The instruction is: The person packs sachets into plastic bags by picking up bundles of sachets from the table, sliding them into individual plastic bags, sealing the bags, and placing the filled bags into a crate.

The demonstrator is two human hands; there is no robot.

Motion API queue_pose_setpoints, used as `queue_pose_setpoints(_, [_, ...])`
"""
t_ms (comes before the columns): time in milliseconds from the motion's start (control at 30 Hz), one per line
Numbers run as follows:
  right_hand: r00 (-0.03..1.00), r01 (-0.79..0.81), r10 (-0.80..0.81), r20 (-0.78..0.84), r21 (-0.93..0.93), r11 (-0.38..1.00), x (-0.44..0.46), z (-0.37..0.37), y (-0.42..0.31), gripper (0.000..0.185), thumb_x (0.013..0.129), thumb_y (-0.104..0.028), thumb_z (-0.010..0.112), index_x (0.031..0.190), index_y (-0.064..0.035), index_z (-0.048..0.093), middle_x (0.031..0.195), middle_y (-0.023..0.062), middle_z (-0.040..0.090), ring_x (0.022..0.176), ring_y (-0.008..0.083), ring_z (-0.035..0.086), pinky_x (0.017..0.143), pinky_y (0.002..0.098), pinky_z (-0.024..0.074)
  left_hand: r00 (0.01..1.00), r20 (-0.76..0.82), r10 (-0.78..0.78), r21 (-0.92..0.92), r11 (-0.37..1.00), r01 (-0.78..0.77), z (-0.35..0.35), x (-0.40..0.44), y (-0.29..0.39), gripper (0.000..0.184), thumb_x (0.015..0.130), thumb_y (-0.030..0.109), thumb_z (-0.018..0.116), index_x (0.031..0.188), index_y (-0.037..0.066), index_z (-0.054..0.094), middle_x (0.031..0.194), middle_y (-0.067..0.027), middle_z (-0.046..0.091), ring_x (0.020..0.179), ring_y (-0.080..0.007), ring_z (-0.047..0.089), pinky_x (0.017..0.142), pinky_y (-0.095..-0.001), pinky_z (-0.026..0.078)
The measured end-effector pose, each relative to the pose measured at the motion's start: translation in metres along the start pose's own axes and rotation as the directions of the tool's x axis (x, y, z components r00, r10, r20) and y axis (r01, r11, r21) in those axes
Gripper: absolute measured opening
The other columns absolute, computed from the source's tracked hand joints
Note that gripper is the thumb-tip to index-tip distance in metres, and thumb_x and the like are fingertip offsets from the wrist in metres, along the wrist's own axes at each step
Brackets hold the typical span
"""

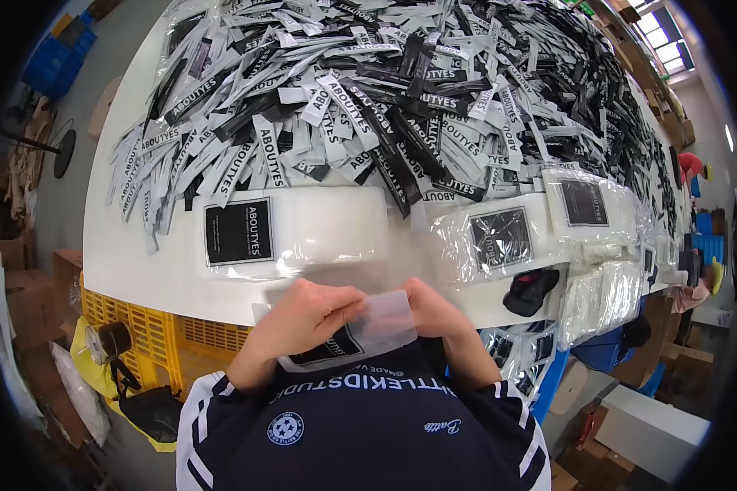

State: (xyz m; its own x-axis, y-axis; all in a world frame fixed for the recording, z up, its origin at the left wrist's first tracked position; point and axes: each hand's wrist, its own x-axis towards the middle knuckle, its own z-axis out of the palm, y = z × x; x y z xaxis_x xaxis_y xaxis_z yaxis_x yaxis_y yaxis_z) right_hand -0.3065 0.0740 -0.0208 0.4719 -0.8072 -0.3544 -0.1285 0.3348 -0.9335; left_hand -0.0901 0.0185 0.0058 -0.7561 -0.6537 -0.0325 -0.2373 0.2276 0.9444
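Before the chest [352, 434], left hand [309, 319] and right hand [434, 311], curled inward, grip a translucent bag [354, 347].

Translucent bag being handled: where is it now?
In the head view, the translucent bag is at lower centre, between the left hand and the right hand, in front of the dark shirt.

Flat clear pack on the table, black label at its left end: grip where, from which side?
Likely pinch the pack by its near long edge, coming from the wearer's side with the left hand, the closer one: it lies flat, and sachets crowd its far edge.
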Motion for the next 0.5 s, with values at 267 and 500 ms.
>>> queue_pose_setpoints(267, [0.918,0.248,-0.202,-0.34,0.096,0.964,-0.009,0.016,-0.015,0.02,0.079,-0.009,0.072,0.096,-0.0006,0.07,0.076,0.0054,0.069,0.066,0.0088,0.061,0.057,0.0262,0.0472,0.941,-0.286,-0.181,-0.376,0.924,0.064,0.001,-0.002,0.002,0.017,0.082,0.015,0.069,0.079,0.0,0.063,0.061,-0.007,0.057,0.052,-0.0151,0.051,0.051,-0.0254,0.04])
queue_pose_setpoints(500, [0.897,0.241,-0.278,-0.343,-0.149,0.959,-0.014,0.017,-0.02,0.015,0.081,-0.01,0.07,0.095,-0.005,0.071,0.069,0.0095,0.066,0.054,0.0144,0.057,0.052,0.0253,0.0433,0.986,-0.164,0.021,-0.133,0.99,-0.043,0.006,0.006,0.016,0.011,0.086,0.011,0.064,0.087,0.0,0.066,0.069,-0.0089,0.059,0.057,-0.019,0.055,0.053,-0.0285,0.042])
